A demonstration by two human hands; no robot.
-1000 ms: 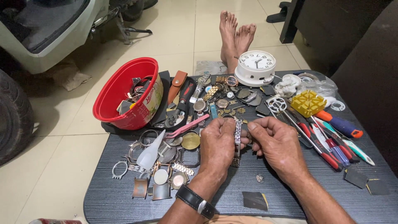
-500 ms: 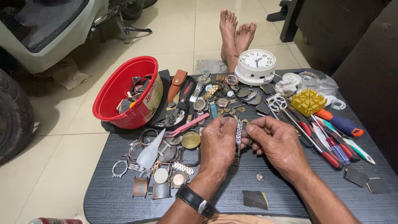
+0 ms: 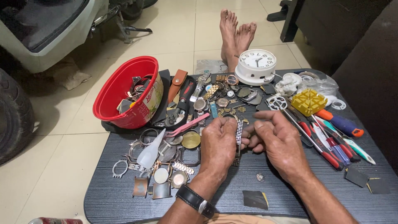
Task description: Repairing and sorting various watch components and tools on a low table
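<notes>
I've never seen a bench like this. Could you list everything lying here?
watch bracelet: one, silver, held between both hands
bowl: one, red, far left of table, holding parts
clock: one, white, far edge
watch cases: many, metal, near left
dropper bottle: one, clear, left of hands
holder block: one, yellow, far right
screwdrivers: several, red and blue, right
table: one, dark grey
left hand: one, wristwatch on wrist
right hand: one

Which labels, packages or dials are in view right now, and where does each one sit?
Printed label: on the side of the red tub, left end of the table; pale wrap with red lettering.
Clear plastic bag: far right of the table, crumpled, transparent.
Clock dial: on the round white clock at the far edge; white face, dark hands.
</notes>
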